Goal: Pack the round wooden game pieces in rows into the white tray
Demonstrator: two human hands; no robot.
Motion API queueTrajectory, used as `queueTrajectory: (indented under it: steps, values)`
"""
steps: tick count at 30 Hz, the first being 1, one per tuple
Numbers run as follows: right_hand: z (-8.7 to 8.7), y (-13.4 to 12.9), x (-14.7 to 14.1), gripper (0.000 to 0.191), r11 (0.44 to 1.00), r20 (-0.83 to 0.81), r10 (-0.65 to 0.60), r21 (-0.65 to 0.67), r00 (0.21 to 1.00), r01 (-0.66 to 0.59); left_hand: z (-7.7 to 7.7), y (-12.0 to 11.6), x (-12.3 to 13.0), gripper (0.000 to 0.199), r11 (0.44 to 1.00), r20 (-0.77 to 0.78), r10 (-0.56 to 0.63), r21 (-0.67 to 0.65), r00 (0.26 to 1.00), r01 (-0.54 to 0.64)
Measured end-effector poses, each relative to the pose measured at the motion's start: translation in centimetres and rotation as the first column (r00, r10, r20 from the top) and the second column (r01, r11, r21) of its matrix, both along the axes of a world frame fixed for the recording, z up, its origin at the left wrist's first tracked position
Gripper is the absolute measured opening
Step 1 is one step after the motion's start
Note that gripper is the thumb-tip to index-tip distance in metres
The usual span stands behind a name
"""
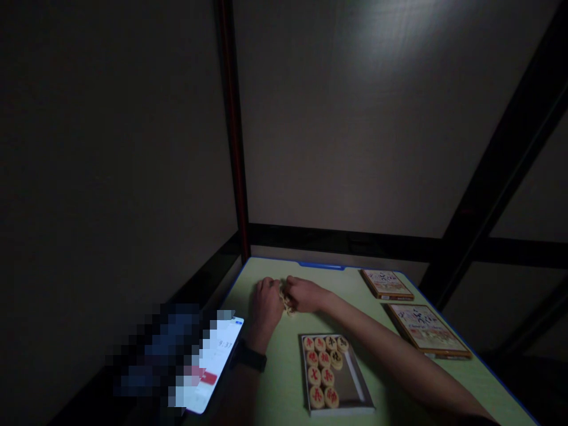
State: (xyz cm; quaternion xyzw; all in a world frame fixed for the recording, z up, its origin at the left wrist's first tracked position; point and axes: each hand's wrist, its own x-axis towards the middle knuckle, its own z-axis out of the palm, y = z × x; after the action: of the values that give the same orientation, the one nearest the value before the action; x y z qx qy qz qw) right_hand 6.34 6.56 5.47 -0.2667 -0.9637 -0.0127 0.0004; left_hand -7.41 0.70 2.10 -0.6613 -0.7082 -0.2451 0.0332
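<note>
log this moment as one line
left hand: at pale pieces | right hand: at same pieces | open box: partly filled with round pieces | two printed boxes: on green table, right side

I face a dim corner from a pale green surface (339, 284) edged in blue. Ahead of me a greyish wall (337, 148) catches a patch of light (399, 23) near its top; to my left a darker wall (110, 148) meets it at a narrow reddish-black post (233, 118). A dark horizontal beam (346, 236) runs low, a slanting beam (501, 130) on my right.
</note>
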Motion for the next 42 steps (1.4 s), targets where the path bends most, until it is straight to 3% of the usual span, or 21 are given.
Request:
queueTrajectory:
  steps: [4, 7, 9, 11, 14, 18, 22, 26, 31, 37, 42]
  values:
    - [-0.2, -0.6, 1.1, 0.021, 0.999, -0.116, -0.039, 0.028, 0.993, 0.043, -0.1, 0.6, 0.3, 0.037, 0.990, 0.165, 0.004, 0.140, 0.986, -0.028]
    - [-0.1, -1.2, 2.9, 0.017, 0.998, -0.257, -0.052, 0.027, 0.965, 0.061, 0.0, 1.2, 0.9, 0.028, 0.993, 0.455, -0.093, 0.108, 0.885, 0.049]
    - [0.0, -1.8, 4.3, 0.016, 0.997, -0.348, -0.054, 0.027, 0.936, 0.068, -0.1, 1.5, 1.6, 0.029, 0.979, 0.678, -0.176, 0.049, 0.714, 0.196]
    - [-0.1, -2.7, 5.7, 0.016, 0.996, -0.407, -0.068, 0.021, 0.911, 0.083, -0.3, 1.4, 2.5, 0.036, 0.928, 0.845, -0.232, 0.044, 0.482, 0.370]
    - [-0.4, -4.3, 7.2, 0.019, 0.993, -0.448, -0.107, -0.003, 0.888, 0.118, -0.6, 0.7, 3.8, 0.046, 0.857, 0.948, -0.249, 0.122, 0.196, 0.501]
    - [-0.4, -5.9, 8.6, 0.018, 0.990, -0.514, -0.139, -0.054, 0.847, 0.129, -0.3, -0.5, 4.8, 0.045, 0.812, 0.983, -0.180, 0.164, -0.028, 0.561]
    - [0.2, -7.1, 10.6, 0.018, 0.981, -0.667, -0.190, -0.112, 0.721, 0.155, 0.8, -1.4, 4.9, 0.042, 0.765, 0.977, -0.118, 0.202, -0.176, 0.612]
    - [0.9, -9.0, 12.6, 0.018, 0.943, -0.684, -0.332, -0.219, 0.650, 0.251, 1.4, -1.8, 4.7, 0.045, 0.746, 0.964, -0.116, 0.243, -0.239, 0.619]
    - [1.5, -12.7, 13.3, 0.013, 0.876, -0.443, -0.475, -0.323, 0.760, 0.359, 1.1, -1.6, 4.5, 0.046, 0.751, 0.962, -0.104, 0.243, -0.253, 0.614]
    - [1.3, -15.0, 12.1, 0.021, 0.831, -0.139, -0.541, -0.238, 0.830, 0.502, 0.7, -1.4, 4.5, 0.042, 0.757, 0.978, -0.103, 0.194, -0.179, 0.623]
    - [0.8, -14.9, 10.9, 0.017, 0.831, -0.032, -0.546, -0.146, 0.837, 0.537, 0.6, -1.3, 4.5, 0.039, 0.767, 0.987, -0.092, 0.153, -0.130, 0.623]
